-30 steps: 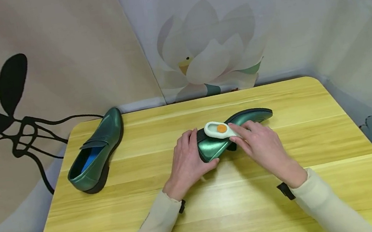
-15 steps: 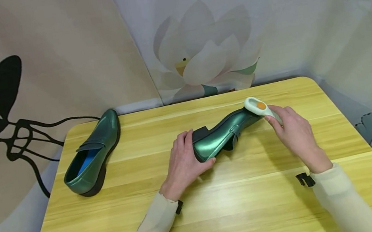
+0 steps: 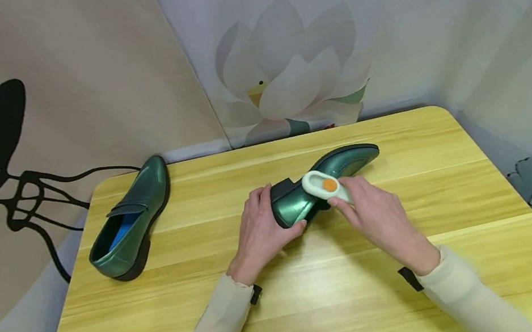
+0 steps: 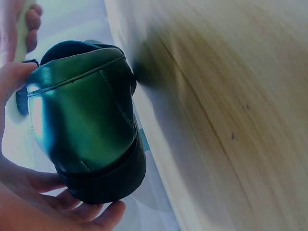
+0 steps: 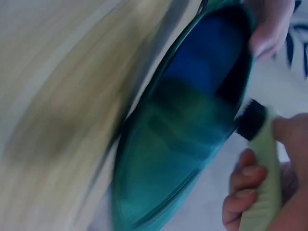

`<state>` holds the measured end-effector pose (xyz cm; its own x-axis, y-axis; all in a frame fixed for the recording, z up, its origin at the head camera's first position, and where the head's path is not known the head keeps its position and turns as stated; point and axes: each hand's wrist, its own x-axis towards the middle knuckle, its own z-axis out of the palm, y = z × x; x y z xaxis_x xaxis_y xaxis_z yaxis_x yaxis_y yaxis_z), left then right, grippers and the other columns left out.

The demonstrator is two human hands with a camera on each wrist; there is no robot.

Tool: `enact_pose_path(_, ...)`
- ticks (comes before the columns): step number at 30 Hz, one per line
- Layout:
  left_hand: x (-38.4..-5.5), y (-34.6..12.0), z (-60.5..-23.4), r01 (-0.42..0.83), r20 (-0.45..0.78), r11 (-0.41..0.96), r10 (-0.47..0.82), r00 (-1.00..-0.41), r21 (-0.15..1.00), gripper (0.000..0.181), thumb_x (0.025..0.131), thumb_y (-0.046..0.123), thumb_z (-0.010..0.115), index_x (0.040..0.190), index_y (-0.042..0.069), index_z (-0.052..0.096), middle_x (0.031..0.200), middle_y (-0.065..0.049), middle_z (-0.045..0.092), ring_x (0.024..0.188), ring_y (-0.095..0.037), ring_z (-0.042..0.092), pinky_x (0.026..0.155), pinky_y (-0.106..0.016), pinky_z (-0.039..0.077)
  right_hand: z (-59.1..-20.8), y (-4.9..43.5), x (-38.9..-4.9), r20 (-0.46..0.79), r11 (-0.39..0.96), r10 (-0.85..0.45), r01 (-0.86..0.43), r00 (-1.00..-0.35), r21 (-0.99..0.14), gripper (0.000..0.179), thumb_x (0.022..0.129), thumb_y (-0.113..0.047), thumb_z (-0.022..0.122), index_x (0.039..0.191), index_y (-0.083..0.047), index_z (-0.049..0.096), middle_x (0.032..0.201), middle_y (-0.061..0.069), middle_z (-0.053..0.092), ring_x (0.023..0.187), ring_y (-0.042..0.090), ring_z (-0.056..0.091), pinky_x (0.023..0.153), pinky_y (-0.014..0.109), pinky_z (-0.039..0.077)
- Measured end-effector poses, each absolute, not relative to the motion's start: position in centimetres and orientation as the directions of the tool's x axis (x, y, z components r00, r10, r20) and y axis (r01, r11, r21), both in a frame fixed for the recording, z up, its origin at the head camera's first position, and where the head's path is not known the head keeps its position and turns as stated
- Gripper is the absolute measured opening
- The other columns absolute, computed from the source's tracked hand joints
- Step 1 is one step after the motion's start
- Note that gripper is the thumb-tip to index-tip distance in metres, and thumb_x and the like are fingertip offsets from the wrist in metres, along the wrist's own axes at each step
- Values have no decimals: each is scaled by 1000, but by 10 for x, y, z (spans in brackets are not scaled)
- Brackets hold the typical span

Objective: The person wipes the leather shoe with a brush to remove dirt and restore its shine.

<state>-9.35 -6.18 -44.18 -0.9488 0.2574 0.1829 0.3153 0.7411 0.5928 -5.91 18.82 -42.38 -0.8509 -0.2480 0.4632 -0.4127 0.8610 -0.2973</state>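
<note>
Gripping the held shoe [image 3: 296,204] by its heel, our left hand [image 3: 261,230] wraps thumb and fingers round it, above the counter [image 3: 319,313]. This shoe is tipped on its side, sole away from us, toe to the far right; we cannot tell whether it touches the wood. Our right hand [image 3: 381,219] holds one brush [image 3: 323,185], fingers curled round its handle, dark bristles by the shoe's side. We count two green shoes: the other shoe [image 3: 141,200] stands upright at the counter's far left, blue inside.
</note>
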Motion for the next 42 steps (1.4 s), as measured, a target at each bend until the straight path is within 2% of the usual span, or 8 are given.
enact_pose_path(4, -93, -62, -442, 323, 194, 740, 258, -946, 590, 102, 75, 51, 85, 151, -3, 44, 138, -21, 51, 117, -37, 53, 97, -51, 49, -419, 167, -54, 513, 844, -359, -506, -780, -177, 53, 106, -50, 53, 121, 0, 63, 91, 10, 66, 60, 22, 60, 44, 38, 48)
enact_pose_path(9, -93, -62, -444, 332, 202, 737, 264, -943, 589, 103, 75, 52, 85, 150, -4, 44, 138, -22, 51, 116, -37, 54, 95, -50, 49, -415, 167, -58, 496, 872, -324, -458, -805, -173, 44, 99, -36, 71, 120, 2, 63, 93, 14, 70, 64, 27, 66, 45, 42, 50)
enact_pose_path(15, -93, -62, -444, 322, 194, 737, 258, -947, 595, 103, 75, 52, 85, 151, -3, 44, 139, -21, 50, 116, -36, 52, 93, -49, 49, -417, 187, -68, 433, 885, -220, -366, -874, -290, 39, 100, -24, 71, 122, 6, 60, 92, 16, 69, 62, 27, 61, 48, 43, 49)
enact_pose_path(22, -92, -63, -444, 307, 174, 732, 254, -951, 609, 104, 73, 52, 86, 152, -2, 43, 140, -21, 49, 116, -37, 51, 93, -49, 49, -425, 208, -80, 438, 873, -133, -314, -889, -373, 39, 102, -20, 69, 124, 10, 57, 97, 21, 67, 63, 28, 56, 50, 44, 48)
enact_pose_path(29, -93, -64, -449, 293, 162, 727, 247, -955, 621, 105, 73, 52, 85, 153, -2, 43, 140, -21, 48, 116, -37, 51, 92, -49, 49, -429, 242, -92, 357, 858, 48, -144, -933, -492, 44, 106, -26, 61, 129, 11, 54, 93, 21, 61, 70, 34, 55, 56, 47, 43)
enact_pose_path(36, -93, -64, -447, 281, 148, 721, 243, -959, 633, 104, 74, 52, 86, 152, -3, 43, 140, -21, 48, 118, -37, 51, 94, -49, 49, -439, 273, -98, 257, 804, 210, 17, -943, -595, 51, 111, -32, 49, 133, 13, 49, 101, 30, 61, 82, 44, 58, 69, 57, 44)
enact_pose_path(39, -94, -64, -448, 273, 143, 724, 238, -961, 633, 105, 75, 53, 86, 152, -3, 43, 140, -21, 48, 118, -37, 51, 95, -48, 49, -442, 279, -99, 212, 782, 237, 56, -948, -621, 54, 111, -33, 45, 135, 15, 47, 102, 30, 61, 82, 43, 58, 69, 55, 45)
enact_pose_path(42, -93, -64, -448, 267, 137, 728, 235, -962, 631, 105, 75, 54, 85, 152, -3, 42, 141, -21, 48, 119, -37, 51, 96, -48, 49, -443, 283, -98, 159, 762, 240, 85, -958, -642, 58, 112, -35, 39, 138, 17, 43, 99, 29, 59, 76, 39, 57, 63, 49, 44)
